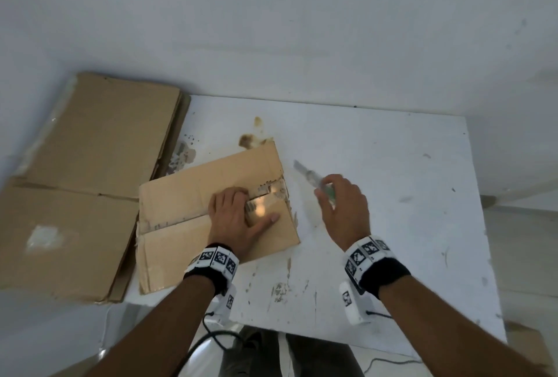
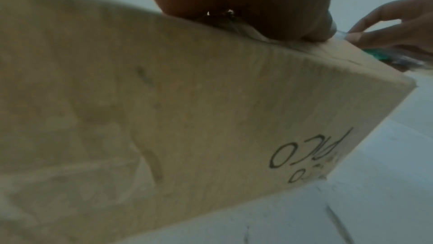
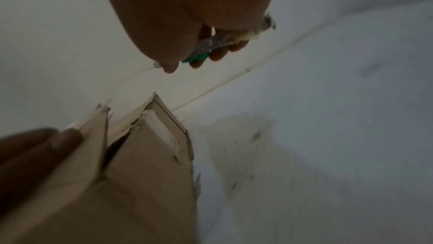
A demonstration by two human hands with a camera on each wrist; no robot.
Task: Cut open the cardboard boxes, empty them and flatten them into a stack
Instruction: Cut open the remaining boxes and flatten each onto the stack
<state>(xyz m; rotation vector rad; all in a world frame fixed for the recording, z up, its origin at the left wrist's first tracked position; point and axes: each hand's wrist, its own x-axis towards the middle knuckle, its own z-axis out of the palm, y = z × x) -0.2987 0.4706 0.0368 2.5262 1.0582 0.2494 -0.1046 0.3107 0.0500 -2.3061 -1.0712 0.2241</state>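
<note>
Box under left hand; cutter beside.

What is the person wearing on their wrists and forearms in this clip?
Both forearms are bare, with no sleeves or gloves. Each wrist has a black band topped by white blocks with black-and-white square markers, and a white unit hangs under each wrist. A thin dark cable trails from the left one.

Your bare forearms each wear a black fabric wristband, the left one too, topped by a white block of square black-and-white markers. A white camera housing hangs beneath each wrist, trailing a thin black cable.
</note>
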